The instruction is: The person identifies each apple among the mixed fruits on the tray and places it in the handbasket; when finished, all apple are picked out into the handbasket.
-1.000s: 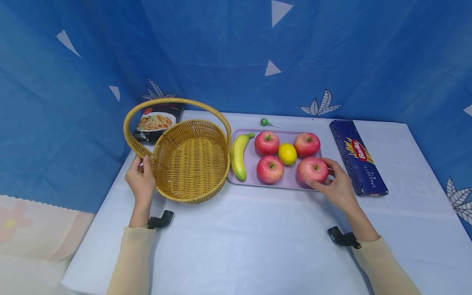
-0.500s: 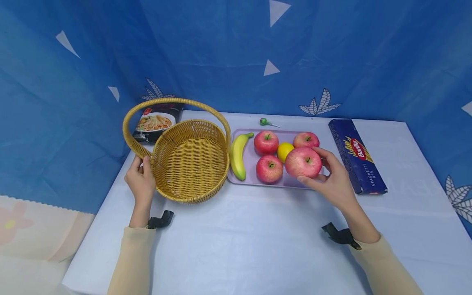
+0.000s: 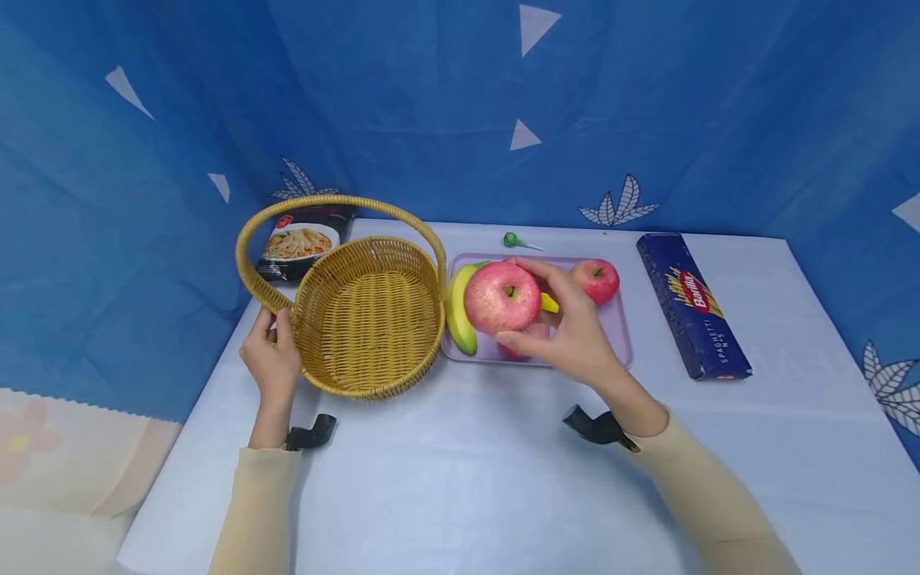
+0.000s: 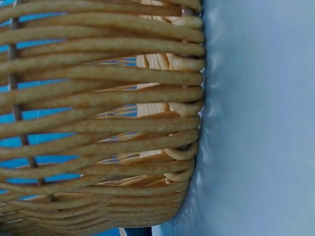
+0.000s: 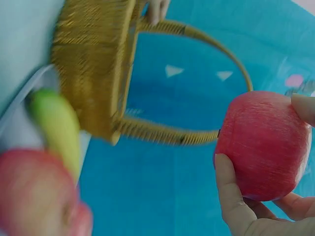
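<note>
My right hand (image 3: 575,335) grips a red apple (image 3: 501,297) between thumb and fingers, raised over the left part of the lilac tray (image 3: 611,343). In the right wrist view the same apple (image 5: 266,147) sits in the curled fingers. My left hand (image 3: 273,355) holds the yellow wicker basket (image 3: 370,327) at the base of its arched handle. Nothing lies inside the basket. Its woven side (image 4: 98,98) fills most of the left wrist view. On the tray are a banana (image 3: 461,315), an apple at the back right (image 3: 595,281) and a yellow lemon (image 3: 549,303), mostly hidden behind the right hand.
Right of the tray lies a blue spaghetti box (image 3: 693,307). A green lollipop (image 3: 512,239) is behind the tray. The black noodle packet (image 3: 302,239) rests behind the basket at the left. Blue curtain (image 3: 431,104) hangs along the table's back edge.
My right hand has lifted the front right apple off the tray and carried it left, toward the basket, over the other fruit. The left hand has stayed on the basket.
</note>
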